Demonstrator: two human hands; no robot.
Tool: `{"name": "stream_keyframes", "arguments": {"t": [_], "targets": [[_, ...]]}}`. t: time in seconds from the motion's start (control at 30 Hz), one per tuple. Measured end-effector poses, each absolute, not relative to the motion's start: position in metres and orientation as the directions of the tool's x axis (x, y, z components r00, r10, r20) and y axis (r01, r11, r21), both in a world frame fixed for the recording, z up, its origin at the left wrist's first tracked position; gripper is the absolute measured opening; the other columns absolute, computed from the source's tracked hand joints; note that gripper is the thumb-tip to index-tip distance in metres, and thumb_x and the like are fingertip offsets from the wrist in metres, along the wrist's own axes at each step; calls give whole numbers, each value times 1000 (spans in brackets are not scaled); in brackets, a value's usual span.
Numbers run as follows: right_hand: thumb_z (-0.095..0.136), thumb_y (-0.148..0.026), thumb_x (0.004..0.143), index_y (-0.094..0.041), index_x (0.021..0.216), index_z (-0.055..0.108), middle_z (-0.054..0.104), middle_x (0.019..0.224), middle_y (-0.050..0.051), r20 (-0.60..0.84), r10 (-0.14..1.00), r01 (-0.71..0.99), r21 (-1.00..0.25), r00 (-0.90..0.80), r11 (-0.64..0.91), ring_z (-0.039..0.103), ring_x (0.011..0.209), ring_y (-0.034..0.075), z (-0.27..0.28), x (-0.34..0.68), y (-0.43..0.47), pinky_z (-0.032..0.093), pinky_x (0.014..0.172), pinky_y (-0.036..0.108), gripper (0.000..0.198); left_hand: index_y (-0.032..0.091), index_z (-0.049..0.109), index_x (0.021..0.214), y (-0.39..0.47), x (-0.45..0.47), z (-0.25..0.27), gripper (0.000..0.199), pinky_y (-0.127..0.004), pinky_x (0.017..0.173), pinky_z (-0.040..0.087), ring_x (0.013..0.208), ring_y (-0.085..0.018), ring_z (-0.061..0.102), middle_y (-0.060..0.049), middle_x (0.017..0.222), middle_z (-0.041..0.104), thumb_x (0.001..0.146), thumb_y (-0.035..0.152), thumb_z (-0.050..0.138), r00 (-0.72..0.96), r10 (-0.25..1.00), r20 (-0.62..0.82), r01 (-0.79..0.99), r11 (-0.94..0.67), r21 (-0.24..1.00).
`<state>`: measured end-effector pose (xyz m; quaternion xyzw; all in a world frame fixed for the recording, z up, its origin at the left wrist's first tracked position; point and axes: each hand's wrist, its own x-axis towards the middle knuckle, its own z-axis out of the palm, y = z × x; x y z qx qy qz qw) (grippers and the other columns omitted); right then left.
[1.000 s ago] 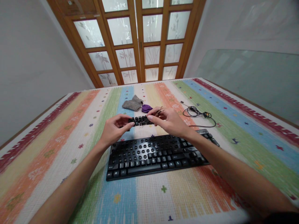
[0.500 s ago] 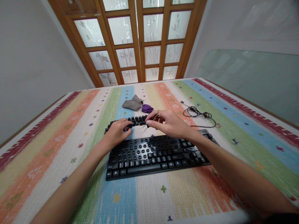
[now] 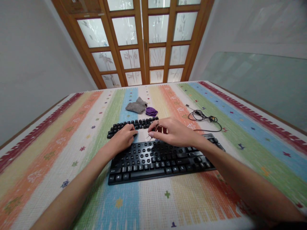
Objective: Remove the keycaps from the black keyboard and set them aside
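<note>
A black keyboard (image 3: 148, 172) lies in front of me, with several upper rows bare of keycaps and the lower rows still covered. My left hand (image 3: 124, 136) is closed at its top left edge, pinching what looks like a black keycap (image 3: 135, 135) between thumb and fingers. Above the keyboard's top edge, my right hand (image 3: 168, 131) is curled around a keycap puller (image 3: 161, 129). Its thin wire prongs point down and left, near the bare key posts. Loose black keycaps (image 3: 127, 123) stand in rows behind the keyboard, just beyond my left hand.
A grey knitted cloth item (image 3: 136, 106) and a purple bundle of cloth (image 3: 151, 111) lie behind the loose keycaps. The coiled black cable (image 3: 203, 115) rests at the right. A striped tablecloth (image 3: 93, 156) covers the table. Wooden glazed doors (image 3: 144, 48) stand beyond it.
Both hands have come back slightly from the rows of loose keycaps towards the keyboard's top edge. More of the loose keycaps shows now. The puller stays in my right hand.
</note>
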<state>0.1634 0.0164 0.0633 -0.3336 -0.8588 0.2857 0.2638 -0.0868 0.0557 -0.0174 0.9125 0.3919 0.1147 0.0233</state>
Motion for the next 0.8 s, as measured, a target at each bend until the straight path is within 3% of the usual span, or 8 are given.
{"name": "stream_keyframes", "arguments": {"t": [0.23,0.5,0.8], "targets": [[59,-25,93,-12,95,71,71,76,4,281,712,423,-644,-644,637,60,63,12,61,163,16,42,59,24,17,19,72,101,55,-92,-9,39,-37,87,49,93,-23,58,-8,96,63,76,0,50,710,697,107,669,-714,206],[59,-26,92,-12,94,71,71,75,4,266,703,424,-641,-659,640,60,62,12,60,162,16,42,59,23,19,21,72,103,53,-93,0,36,-35,87,48,91,-21,59,-6,95,65,80,3,51,745,665,59,629,-729,272],[60,-24,91,-13,94,71,71,74,4,262,702,433,-630,-662,644,59,61,12,60,162,16,41,59,24,16,20,73,95,54,-91,-1,19,-35,85,48,90,-21,60,-6,91,66,86,13,58,745,662,80,612,-726,314]]}}
